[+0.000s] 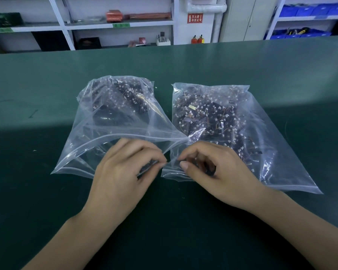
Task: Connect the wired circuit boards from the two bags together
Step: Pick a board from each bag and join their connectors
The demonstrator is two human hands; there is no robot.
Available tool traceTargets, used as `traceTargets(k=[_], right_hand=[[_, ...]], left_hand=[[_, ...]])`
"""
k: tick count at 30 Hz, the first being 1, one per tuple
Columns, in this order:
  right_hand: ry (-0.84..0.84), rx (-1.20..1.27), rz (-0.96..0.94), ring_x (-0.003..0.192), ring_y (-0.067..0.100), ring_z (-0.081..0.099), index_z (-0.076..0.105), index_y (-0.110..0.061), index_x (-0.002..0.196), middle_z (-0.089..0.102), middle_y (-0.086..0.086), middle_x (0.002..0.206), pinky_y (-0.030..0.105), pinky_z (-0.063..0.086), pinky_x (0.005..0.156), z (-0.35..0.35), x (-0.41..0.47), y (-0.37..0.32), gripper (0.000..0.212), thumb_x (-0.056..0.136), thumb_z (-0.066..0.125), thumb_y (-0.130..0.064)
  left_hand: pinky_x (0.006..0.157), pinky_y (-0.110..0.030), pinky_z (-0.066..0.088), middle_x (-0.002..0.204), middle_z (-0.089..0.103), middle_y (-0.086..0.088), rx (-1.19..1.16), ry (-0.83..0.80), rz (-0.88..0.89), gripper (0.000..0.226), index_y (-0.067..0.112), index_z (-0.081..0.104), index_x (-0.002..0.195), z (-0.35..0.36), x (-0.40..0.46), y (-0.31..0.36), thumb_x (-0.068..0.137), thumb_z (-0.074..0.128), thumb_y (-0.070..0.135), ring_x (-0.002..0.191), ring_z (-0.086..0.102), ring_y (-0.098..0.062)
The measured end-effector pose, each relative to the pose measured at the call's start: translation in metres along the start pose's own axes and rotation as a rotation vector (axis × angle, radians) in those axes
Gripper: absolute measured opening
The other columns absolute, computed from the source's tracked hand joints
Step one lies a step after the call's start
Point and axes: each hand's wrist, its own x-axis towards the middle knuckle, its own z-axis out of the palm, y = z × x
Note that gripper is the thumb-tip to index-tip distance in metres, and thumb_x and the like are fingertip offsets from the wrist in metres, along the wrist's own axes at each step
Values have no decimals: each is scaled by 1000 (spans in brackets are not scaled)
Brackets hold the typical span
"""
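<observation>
Left hand [123,172]: fingers [154,155] curled, pinching a small dark board [147,166]. Right hand [219,172]: fingers [183,164] curled round another dark piece [203,167], mostly hidden. The two meet between the bag mouths, nearly touching.

Handling, my guess: boards light and stiff, leads thin and tangle-prone, white plugs tiny. Hold by board edge or plug body, never pull the wire.

Left bag [98,133] at 11 o'clock of the hands, right bag [271,133] at 1 o'clock, side by side on the green surface [47,211]. Clear, limp film; inside, dark heaps speckled with white plugs, some orange wire.
</observation>
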Motion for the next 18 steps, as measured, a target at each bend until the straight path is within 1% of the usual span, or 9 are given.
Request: traceTargets(k=[3, 5, 8, 10, 12, 14, 15, 16, 18], right_hand=[[-7, 57, 7, 72, 12, 61, 78, -20, 101, 64, -17, 82, 12, 40, 66, 1, 1, -2, 23, 104, 64, -38], [-27, 107, 23, 71, 12, 60, 79, -20, 96, 66, -12, 81, 12, 39, 67, 1, 1, -3, 29, 104, 61, -42], [-58, 193, 42, 70, 10, 59, 78, -30, 92, 68, -13, 82, 13, 40, 67, 1, 1, -5, 19, 103, 65, -40], [-70, 233, 43, 69, 10, 59, 78, -31, 92, 69, -18, 83, 14, 41, 66, 2, 0, -6, 15, 102, 68, -37], [-64, 272, 60, 67, 13, 60, 80, -29, 92, 72, -16, 83, 22, 44, 63, 2, 0, -5, 15, 100, 71, -36], [-43, 300, 79, 66, 21, 62, 80, -28, 93, 75, -9, 82, 31, 48, 60, 1, -1, -4, 13, 99, 72, -35], [-28, 297, 78, 65, 20, 63, 80, -26, 93, 75, -5, 82, 30, 48, 60, 1, -1, -4, 12, 99, 73, -34], [-14, 286, 73, 64, 15, 62, 79, -24, 92, 74, -5, 80, 25, 46, 59, 1, -1, -3, 12, 99, 73, -33], [2, 246, 55, 63, 7, 61, 78, -22, 91, 73, -9, 78, 15, 43, 62, 1, -1, -2, 11, 99, 74, -29]], left_hand=[[85, -29, 50, 101, 69, 15, -69, 14, 39, 2, 21, 78, 98, 1, -1, 8, 97, 78, 20, 96, 62, -11], [82, -31, 50, 97, 69, 15, -96, 8, 61, 1, 21, 78, 96, 2, 0, 12, 97, 77, 21, 92, 62, -10], [80, -30, 50, 95, 70, 14, -111, 4, 102, 4, 19, 78, 93, 3, 0, 16, 97, 79, 20, 89, 62, -11], [80, -29, 50, 95, 70, 13, -115, 11, 105, 5, 19, 79, 92, 3, 0, 16, 96, 80, 21, 89, 63, -11], [79, -30, 51, 96, 70, 12, -123, 14, 77, 7, 19, 79, 94, 3, 0, 17, 96, 81, 25, 90, 64, -12], [82, -27, 51, 102, 69, 14, -149, 17, 15, 14, 21, 78, 101, 2, 0, 18, 96, 80, 33, 96, 64, -11], [85, -23, 50, 106, 67, 16, -160, 16, -24, 19, 22, 77, 106, 1, 0, 19, 96, 78, 39, 100, 64, -9], [87, -21, 49, 108, 66, 19, -163, 7, -60, 23, 24, 76, 109, 0, 1, 21, 97, 75, 43, 103, 63, -8], [87, -25, 50, 106, 66, 21, -157, -34, -101, 23, 25, 75, 109, -3, 1, 21, 102, 65, 44, 102, 62, -7]])
